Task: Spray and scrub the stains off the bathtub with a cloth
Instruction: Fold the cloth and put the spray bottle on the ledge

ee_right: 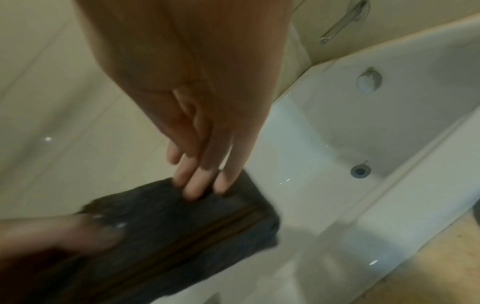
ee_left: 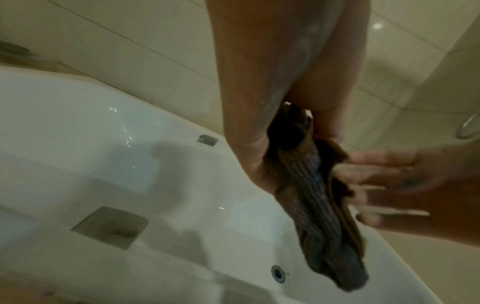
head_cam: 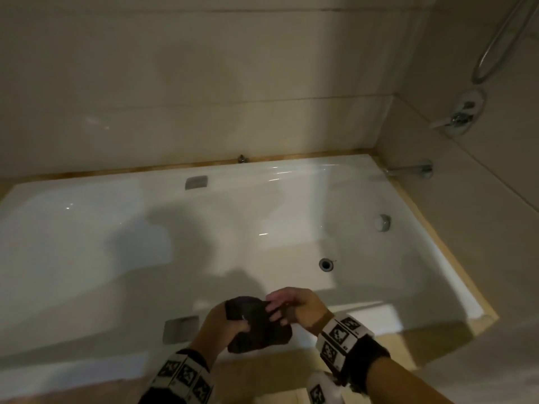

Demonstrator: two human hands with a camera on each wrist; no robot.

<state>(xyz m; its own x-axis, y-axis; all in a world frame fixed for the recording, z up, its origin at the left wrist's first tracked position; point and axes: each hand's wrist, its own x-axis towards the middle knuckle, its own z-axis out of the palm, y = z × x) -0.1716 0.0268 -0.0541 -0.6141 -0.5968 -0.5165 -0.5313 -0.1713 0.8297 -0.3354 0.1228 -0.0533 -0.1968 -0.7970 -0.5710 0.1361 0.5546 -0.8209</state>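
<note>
hands (head_cam: 262, 316) holding ribbed dark cloth (head_cam: 256, 328), glossy bathtub (head_cam: 87, 228)

Big glossy cream wall tiles (head_cam: 204, 83) all around me, lighting's pretty dim and warm. Chrome mixer handle (head_cam: 459, 116) and a spout (head_cam: 408, 170) on the right wall, shower hose (head_cam: 495, 45) looping above, beige floor (head_cam: 271, 374) underfoot.

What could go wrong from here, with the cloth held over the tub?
1. Only the left hand grips the dark cloth; the right hand just touches it with straight fingers, so it may slip into the bathtub.
2. The tub surface shines as if wet, so a leaning hand could slide.
3. The cloth hangs bunched in the left wrist view, so scrubbing contact may be poor until it is refolded.
</note>
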